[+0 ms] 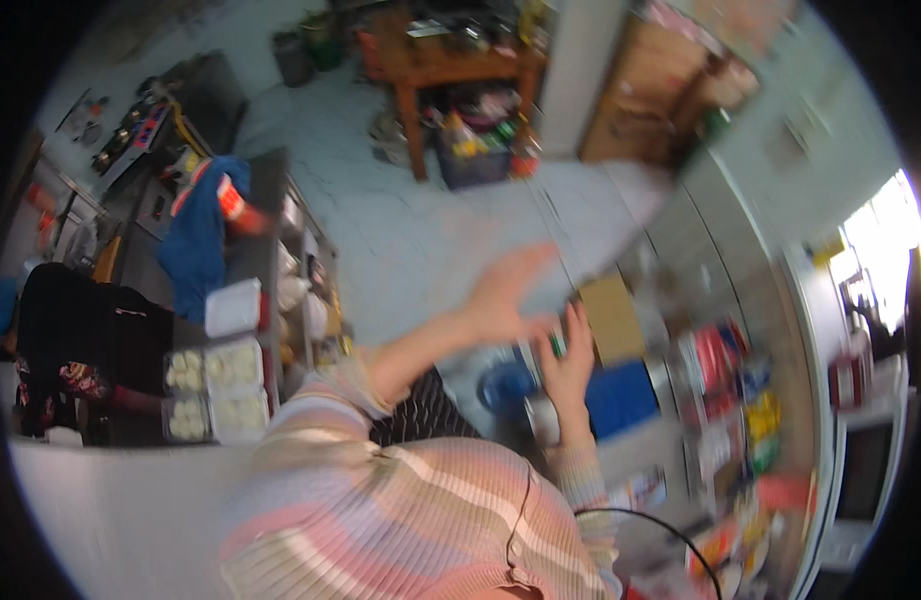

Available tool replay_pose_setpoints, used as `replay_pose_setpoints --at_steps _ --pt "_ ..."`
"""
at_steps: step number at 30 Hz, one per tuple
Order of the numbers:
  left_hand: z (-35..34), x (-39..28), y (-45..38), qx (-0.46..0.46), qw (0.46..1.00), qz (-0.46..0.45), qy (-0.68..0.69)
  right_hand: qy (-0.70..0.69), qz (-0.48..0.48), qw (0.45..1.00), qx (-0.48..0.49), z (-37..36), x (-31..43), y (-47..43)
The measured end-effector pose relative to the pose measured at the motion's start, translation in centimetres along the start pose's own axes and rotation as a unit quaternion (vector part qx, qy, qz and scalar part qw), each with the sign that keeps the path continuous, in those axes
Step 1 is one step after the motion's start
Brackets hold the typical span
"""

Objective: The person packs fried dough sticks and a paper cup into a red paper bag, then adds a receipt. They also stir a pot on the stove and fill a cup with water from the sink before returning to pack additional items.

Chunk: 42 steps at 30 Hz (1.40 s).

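My left hand [507,294] reaches out before me, blurred, with its fingers spread and nothing seen in it. To its right and nearer my body, my right hand [569,360] is raised with the fingers apart. Just right of those fingers stands a brown cardboard box [614,319]; whether they touch it cannot be told. A small green thing [557,343] shows between the thumb and fingers, and I cannot tell whether it is held. A blue item [621,399] lies beside my right wrist. Below the hands is a round blue object [505,384], perhaps a basin.
At left, clear plastic trays [237,416] of white pieces sit on a dark counter beside a person in black [92,322]. A blue garment with orange parts [197,240] is behind. Ahead stands a wooden table [460,71] with a crate [475,161] beneath. Colourful packages [712,356] are at right.
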<state>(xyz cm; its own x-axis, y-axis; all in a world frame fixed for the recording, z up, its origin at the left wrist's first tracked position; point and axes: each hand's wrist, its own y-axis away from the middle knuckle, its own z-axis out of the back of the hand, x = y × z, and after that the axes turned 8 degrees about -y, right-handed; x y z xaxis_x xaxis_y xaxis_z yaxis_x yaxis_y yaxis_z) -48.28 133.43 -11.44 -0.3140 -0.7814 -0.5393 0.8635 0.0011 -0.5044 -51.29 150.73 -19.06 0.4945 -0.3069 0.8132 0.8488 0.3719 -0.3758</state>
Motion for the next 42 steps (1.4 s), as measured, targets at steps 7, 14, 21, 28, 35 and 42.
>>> replay_pose_setpoints --at_steps 7,14,21,28,35,42 --pt "1.3 20.0 -8.1 0.33 0.875 -0.211 -0.284 0.262 0.155 0.916 0.261 -21.3 -4.0 -18.8" --pt "13.2 35.4 -14.0 0.21 0.968 -0.088 -0.111 0.29 0.244 0.757 0.531 -40.0 5.3 -37.2" --pt "18.2 44.7 -24.8 0.056 0.957 -0.25 -0.134 0.32 0.368 0.638 0.596 -56.5 7.5 -51.4" --pt "23.1 50.5 -36.9 -0.003 0.927 -0.279 -0.252 0.325 0.353 0.621 0.619 -71.3 9.9 -67.7" --pt "33.7 64.2 -36.8 -0.146 0.911 -0.133 -0.361 -0.109 0.336 0.827 0.437 -88.1 25.7 -82.5" --pt "52.1 82.7 -16.4 0.101 0.776 0.19 -0.593 -0.2 0.703 0.337 0.594 -87.0 42.2 -72.3"
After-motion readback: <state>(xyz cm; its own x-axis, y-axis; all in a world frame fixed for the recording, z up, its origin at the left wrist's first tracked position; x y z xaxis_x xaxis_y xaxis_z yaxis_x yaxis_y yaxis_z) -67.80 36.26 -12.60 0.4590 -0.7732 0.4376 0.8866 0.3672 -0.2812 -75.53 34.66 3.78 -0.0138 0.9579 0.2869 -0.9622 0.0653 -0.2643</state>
